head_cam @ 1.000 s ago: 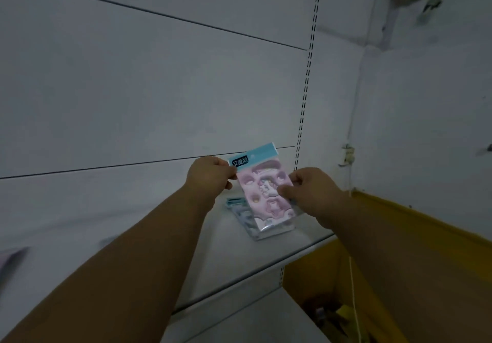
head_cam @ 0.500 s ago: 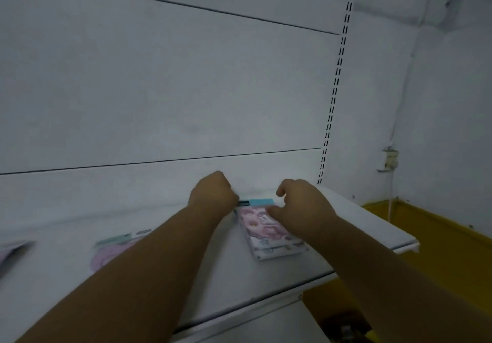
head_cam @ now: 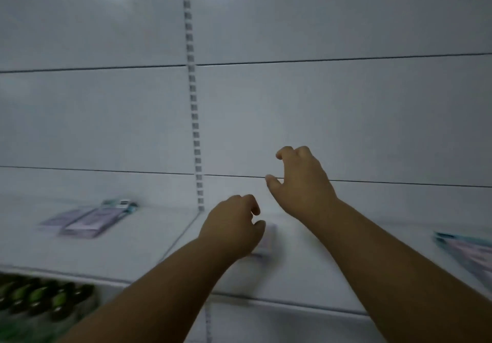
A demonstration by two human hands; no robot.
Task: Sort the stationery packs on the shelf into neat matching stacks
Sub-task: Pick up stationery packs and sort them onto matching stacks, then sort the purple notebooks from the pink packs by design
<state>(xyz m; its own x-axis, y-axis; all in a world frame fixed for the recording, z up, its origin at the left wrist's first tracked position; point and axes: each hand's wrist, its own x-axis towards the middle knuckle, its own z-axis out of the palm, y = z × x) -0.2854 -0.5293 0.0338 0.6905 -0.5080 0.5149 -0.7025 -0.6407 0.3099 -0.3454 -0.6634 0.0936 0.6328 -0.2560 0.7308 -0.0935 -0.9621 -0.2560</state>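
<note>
My left hand (head_cam: pixel 233 226) hovers low over a pale purple pack (head_cam: pixel 266 241) lying on the white shelf (head_cam: pixel 306 270); its fingers are curled over the pack, and I cannot tell whether they touch it. My right hand (head_cam: pixel 300 183) is raised above the shelf, fingers apart, holding nothing. A small pile of purple packs (head_cam: pixel 85 220) with a teal header lies on the shelf at the left. The pink stack (head_cam: pixel 466 254) with teal headers lies at the far right edge. The view is motion-blurred.
A slotted upright (head_cam: pixel 195 129) runs down the white back panel between two shelf sections. Below the shelf at the lower left sit several green and dark items (head_cam: pixel 40 300). The shelf's front edge (head_cam: pixel 266 300) crosses under my forearms.
Both hands have let go of the pink pack, which now lies on its stack at the far right. My view and hands have swung left; my left hand is now over a purple pack.
</note>
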